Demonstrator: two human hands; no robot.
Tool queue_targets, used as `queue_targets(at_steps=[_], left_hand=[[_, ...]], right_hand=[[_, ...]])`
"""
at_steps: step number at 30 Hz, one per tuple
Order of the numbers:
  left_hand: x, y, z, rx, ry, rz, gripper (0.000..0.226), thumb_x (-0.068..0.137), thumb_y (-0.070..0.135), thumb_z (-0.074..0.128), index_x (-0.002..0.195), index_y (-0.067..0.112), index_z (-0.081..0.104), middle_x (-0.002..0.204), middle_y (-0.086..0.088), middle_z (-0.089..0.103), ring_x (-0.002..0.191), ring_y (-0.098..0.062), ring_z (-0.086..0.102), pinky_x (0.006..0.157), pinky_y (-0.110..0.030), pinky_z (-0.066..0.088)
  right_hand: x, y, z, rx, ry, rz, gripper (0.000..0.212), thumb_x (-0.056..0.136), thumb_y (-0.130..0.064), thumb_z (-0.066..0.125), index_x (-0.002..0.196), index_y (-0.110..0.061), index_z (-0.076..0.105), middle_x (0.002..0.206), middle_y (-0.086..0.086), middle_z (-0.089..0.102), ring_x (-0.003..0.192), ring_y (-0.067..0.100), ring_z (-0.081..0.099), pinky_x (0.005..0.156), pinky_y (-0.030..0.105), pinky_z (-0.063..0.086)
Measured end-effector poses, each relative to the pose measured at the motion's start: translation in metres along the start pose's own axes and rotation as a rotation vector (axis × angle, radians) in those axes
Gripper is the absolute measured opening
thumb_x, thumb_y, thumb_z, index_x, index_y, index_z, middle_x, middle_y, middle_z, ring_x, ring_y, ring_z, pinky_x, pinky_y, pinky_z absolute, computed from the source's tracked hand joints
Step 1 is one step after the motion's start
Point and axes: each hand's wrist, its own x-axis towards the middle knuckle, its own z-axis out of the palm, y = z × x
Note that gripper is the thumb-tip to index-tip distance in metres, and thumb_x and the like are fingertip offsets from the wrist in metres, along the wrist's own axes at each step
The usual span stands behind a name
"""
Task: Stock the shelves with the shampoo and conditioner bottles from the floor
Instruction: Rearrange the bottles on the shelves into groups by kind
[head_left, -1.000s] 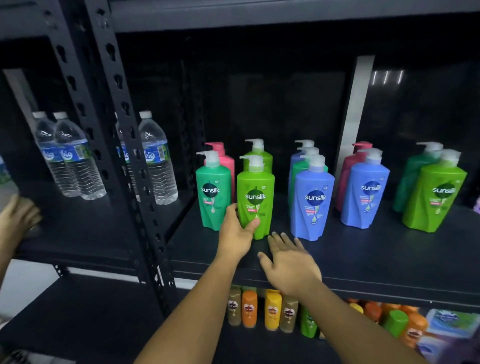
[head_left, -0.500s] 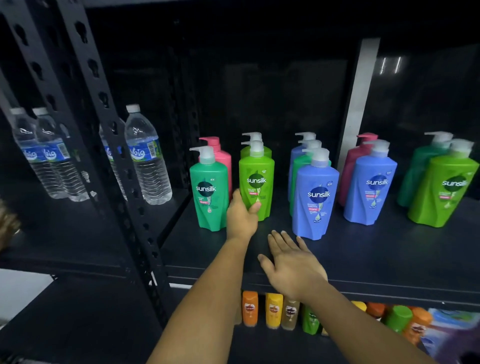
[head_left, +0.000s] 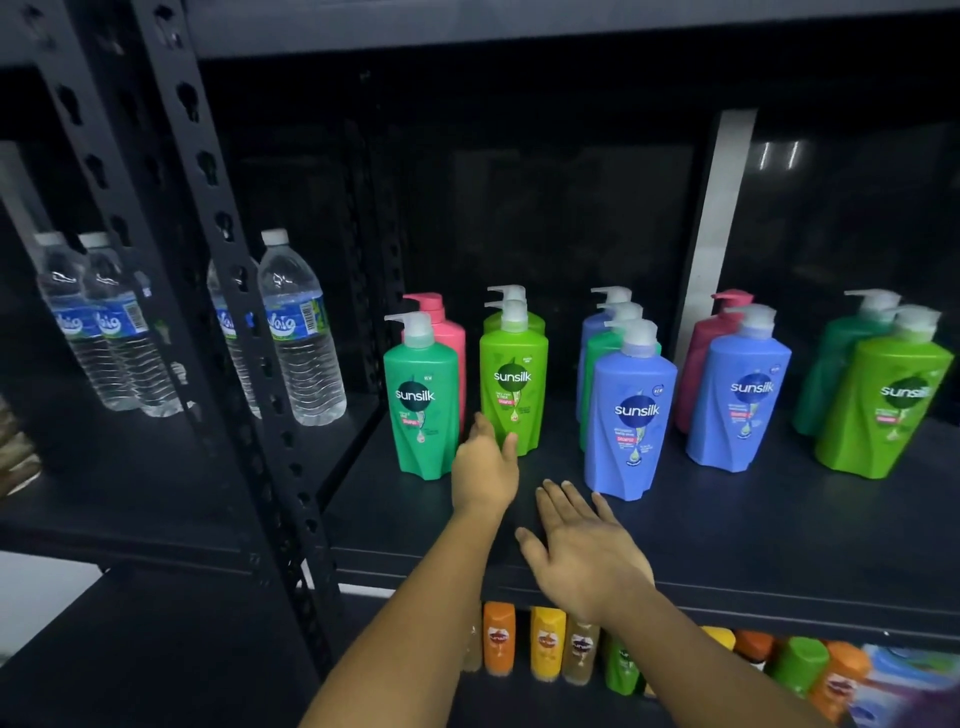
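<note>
The left hand (head_left: 485, 467) grasps the lower left corner of a lime-green plastic Sunsilk pump bottle (head_left: 513, 384), thumb on its front and fingers tucked between it and the teal-green plastic pump bottle (head_left: 421, 405) just to its left. The grasped bottle stands upright on the black metal shelf board (head_left: 753, 525), back from the near edge, with a 2nd lime-green one close behind it. A pink plastic pump bottle (head_left: 447, 332) stands behind the teal one. The right hand (head_left: 582, 551) lies flat on the board near its front edge, fingers straight and released, holding nothing. To the right stands a blue plastic pump bottle (head_left: 631, 415), nearest of a file of 3, then 2 more pairs. The left bay holds clear plastic water bottles (head_left: 301, 338). The shelf below holds small orange and yellow bottles (head_left: 522, 642).
</note>
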Motion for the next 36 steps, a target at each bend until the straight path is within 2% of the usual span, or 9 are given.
queue_targets(at_steps=[2,5,7,12,14,18,21,30,36], left_hand=[[-0.011,-0.006,-0.008,-0.004,-0.067,0.056,0.057,0.104,0.028,0.053,0.154,0.006,0.040,0.138,-0.016,0.062,0.124,-0.035,0.060,0.100,-0.041,0.051],[-0.032,-0.014,-0.026,-0.017,-0.165,0.177,0.049,0.100,0.017,0.057,0.148,0.012,0.053,0.151,-0.006,0.054,0.137,-0.022,0.051,0.113,-0.029,0.039],[-0.047,-0.019,-0.037,0.021,-0.205,0.254,0.047,0.098,0.013,0.057,0.145,0.014,0.056,0.149,-0.003,0.056,0.135,-0.018,0.052,0.112,-0.023,0.036],[-0.078,-0.031,-0.050,0.139,-0.248,0.327,0.039,0.103,0.027,0.054,0.140,0.015,0.061,0.143,-0.003,0.061,0.133,-0.020,0.054,0.111,-0.026,0.038],[-0.086,-0.033,-0.048,0.236,-0.282,0.382,0.041,0.107,0.032,0.047,0.142,0.013,0.059,0.148,-0.005,0.057,0.141,-0.022,0.047,0.118,-0.030,0.029],[-0.090,-0.038,-0.047,0.377,-0.286,0.422,0.051,0.111,0.040,0.031,0.157,0.021,0.040,0.165,0.006,0.034,0.154,-0.009,0.022,0.125,-0.028,0.008],[-0.092,-0.036,-0.049,0.429,-0.294,0.423,0.053,0.110,0.042,0.028,0.159,0.023,0.035,0.166,0.009,0.031,0.155,-0.007,0.019,0.127,-0.030,0.008],[-0.101,-0.012,-0.048,0.377,-0.389,0.358,0.057,0.109,0.051,0.030,0.157,0.021,0.039,0.167,0.001,0.031,0.157,-0.015,0.018,0.128,-0.038,0.009],[-0.122,0.049,-0.005,0.317,-0.499,0.496,0.055,0.109,0.048,0.035,0.154,0.018,0.045,0.165,-0.003,0.035,0.155,-0.018,0.024,0.128,-0.037,0.014]], right_hand=[[0.000,0.000,0.001,0.002,0.014,-0.005,0.072,0.102,-0.058,0.009,0.162,-0.018,0.007,0.170,-0.002,0.004,0.156,0.014,-0.003,0.127,0.042,0.001],[0.000,0.000,0.002,0.004,0.033,-0.008,0.072,0.102,-0.058,0.010,0.162,-0.017,0.009,0.170,0.000,0.007,0.156,0.016,0.000,0.127,0.043,0.003],[0.000,0.000,0.003,0.012,0.044,-0.010,0.072,0.102,-0.057,0.012,0.162,-0.016,0.011,0.170,0.000,0.010,0.156,0.016,0.003,0.127,0.043,0.005],[0.000,0.001,0.003,0.094,0.083,-0.006,0.069,0.102,-0.053,0.025,0.160,-0.016,0.022,0.168,-0.001,0.017,0.156,0.015,0.009,0.127,0.039,0.006],[-0.001,0.003,0.002,0.151,0.100,-0.014,0.064,0.103,-0.047,0.031,0.159,-0.017,0.028,0.167,-0.002,0.022,0.155,0.014,0.012,0.127,0.035,0.005],[-0.006,0.009,0.000,0.223,0.123,-0.065,0.056,0.104,-0.042,0.037,0.156,-0.020,0.037,0.164,-0.005,0.031,0.153,0.011,0.020,0.126,0.030,0.010],[-0.014,0.017,0.002,0.234,0.126,-0.090,0.053,0.106,-0.044,0.036,0.154,-0.021,0.041,0.161,-0.006,0.036,0.151,0.011,0.024,0.124,0.029,0.015],[-0.079,0.068,-0.004,0.176,0.060,-0.018,0.054,0.109,-0.045,0.027,0.160,-0.027,0.027,0.166,-0.012,0.021,0.155,0.008,0.010,0.126,0.035,0.004],[-0.117,0.123,-0.018,0.192,0.010,0.116,0.055,0.109,-0.045,0.027,0.160,-0.026,0.024,0.167,-0.011,0.018,0.156,0.011,0.007,0.126,0.040,0.003]])
